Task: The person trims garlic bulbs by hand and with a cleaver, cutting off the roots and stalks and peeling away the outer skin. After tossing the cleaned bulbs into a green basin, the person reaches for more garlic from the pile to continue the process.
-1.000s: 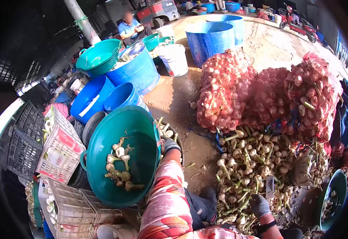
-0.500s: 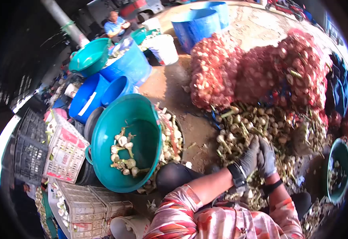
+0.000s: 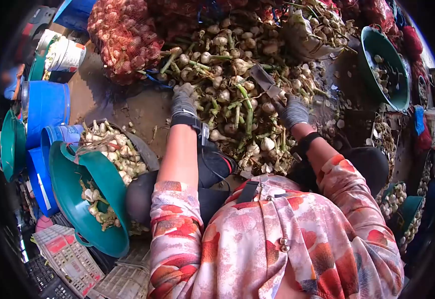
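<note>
Before me spreads a pile of garlic bulbs [image 3: 222,94] with green and dry stalks. My left hand [image 3: 184,103], in a grey glove, is at the pile's left edge with its fingers curled; what is in them, if anything, is hidden. At the right side of the pile is my right hand [image 3: 293,110], also gloved and closed on a knife [image 3: 263,78] with a broad, flat blade. The blade points up and left over the bulbs. Left of my knee, a green tub [image 3: 60,184] tilts with several garlic bulbs in it, beside another container heaped with garlic [image 3: 115,149].
A red mesh sack of garlic [image 3: 123,42] stands behind the pile, on the left. A green basin [image 3: 402,94] with a few bulbs is at the right. Blue tubs [image 3: 45,112], a white bucket [image 3: 68,55] and plastic crates [image 3: 70,254] line the left side.
The view has tilted down and turned right. My hands, close together before, are now apart, and the knife shows in my right hand.
</note>
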{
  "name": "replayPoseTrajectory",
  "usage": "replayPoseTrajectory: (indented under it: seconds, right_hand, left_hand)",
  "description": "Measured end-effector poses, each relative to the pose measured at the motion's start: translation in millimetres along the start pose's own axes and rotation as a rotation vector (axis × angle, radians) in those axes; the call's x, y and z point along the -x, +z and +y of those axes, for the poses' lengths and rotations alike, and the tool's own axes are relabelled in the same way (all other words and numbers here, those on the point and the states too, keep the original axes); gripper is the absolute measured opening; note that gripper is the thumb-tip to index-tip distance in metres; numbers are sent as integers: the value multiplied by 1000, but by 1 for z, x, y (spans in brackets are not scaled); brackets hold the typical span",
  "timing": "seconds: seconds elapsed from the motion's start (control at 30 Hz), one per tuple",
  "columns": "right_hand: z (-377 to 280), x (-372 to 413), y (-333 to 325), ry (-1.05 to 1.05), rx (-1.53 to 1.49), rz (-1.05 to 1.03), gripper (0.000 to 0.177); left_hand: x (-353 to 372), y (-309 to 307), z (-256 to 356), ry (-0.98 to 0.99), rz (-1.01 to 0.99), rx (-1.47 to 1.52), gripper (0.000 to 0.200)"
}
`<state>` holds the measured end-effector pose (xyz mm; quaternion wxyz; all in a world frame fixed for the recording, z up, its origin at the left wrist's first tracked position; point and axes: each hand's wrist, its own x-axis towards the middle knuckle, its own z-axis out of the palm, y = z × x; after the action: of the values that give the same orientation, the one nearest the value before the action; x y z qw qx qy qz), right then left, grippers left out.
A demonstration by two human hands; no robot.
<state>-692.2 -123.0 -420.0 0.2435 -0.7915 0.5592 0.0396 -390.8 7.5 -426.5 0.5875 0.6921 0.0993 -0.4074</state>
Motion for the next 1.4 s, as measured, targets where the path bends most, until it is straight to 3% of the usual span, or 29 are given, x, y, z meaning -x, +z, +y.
replayPoseTrajectory:
  seconds: [0.03,0.1,0.2,0.23,0.27,0.33,0.47,0.53,0.57,0.67,0.73,0.83,0.9,0.97,1.03,1.1,1.13,1.17,1.23,1.27,1.3,1.33,1.37,1.4]
  right_hand:
    - [4,-1,8,2,-35,-14,52]
    - [3,1,8,-36,-44,-80,57]
    - [4,-12,14,-51,-144,-170,62]
    - [6,-14,17,-53,-195,-195,63]
    - [6,-16,19,-46,-227,-194,62]
    - [7,-20,20,-40,-289,-186,61]
    - [11,-23,21,77,-292,-227,59]
    - [11,-12,-3,119,-365,-142,56]
    - [12,-5,-16,99,-466,-124,54]
    - [21,17,-48,-153,-798,-29,46]
    - [16,40,-86,-134,-608,-20,43]
    - [12,64,-115,-97,-386,-26,39]
    - [20,71,-106,-109,-426,9,38]
    - [31,70,-82,-155,-577,57,33]
    - [32,68,-78,-131,-419,23,31]
    - [20,68,-82,-82,-265,-63,29]
    - [14,69,-84,-165,-306,-42,30]
    - [10,70,-85,-248,-341,-19,31]
    - [-2,72,-93,-354,-382,-4,35]
    - [-3,71,-93,-398,-379,35,39]
    - [3,62,-86,-338,-335,1,40]
    - [8,49,-77,-281,-292,-34,40]
    - [13,41,-78,-102,-228,-185,45]
    - [25,34,-70,-24,-239,-242,53]
  left_hand:
    - [-47,-2,-24,94,-172,-123,55]
    - [-30,32,-27,292,-225,-527,49]
    - [-17,69,-39,822,-295,-1340,47]
    - [-10,77,-41,833,-334,-1626,56]
    - [-4,86,-43,838,-312,-1718,59]
    - [-6,97,-45,867,-368,-1678,55]
    - [-15,95,-53,1200,-314,-1538,40]
    - [-45,96,-50,1318,-323,-1361,33]
    - [-50,97,-46,1056,-373,-1326,27]
    - [-27,95,-54,963,-317,-1295,30]
    - [5,99,-51,1054,-262,-1516,51]
    - [8,125,-40,790,-270,-1780,45]
    - [10,132,-39,719,-252,-1832,35]
    - [-11,122,-43,776,-311,-1700,36]
    - [-15,113,-45,788,-309,-1531,37]
    - [1,105,-48,670,-402,-1094,32]
    - [14,106,-43,613,-469,-914,29]
    - [8,103,-57,666,-530,-714,26]
    - [11,93,-56,1468,-526,-1055,23]
    - [18,88,-63,1434,-623,-939,22]
    - [30,86,-65,1396,-720,-825,21]
    - [72,85,-44,884,-769,-740,22]
    - [117,85,-22,414,-676,-590,22]
    - [135,80,-7,369,-716,-563,22]
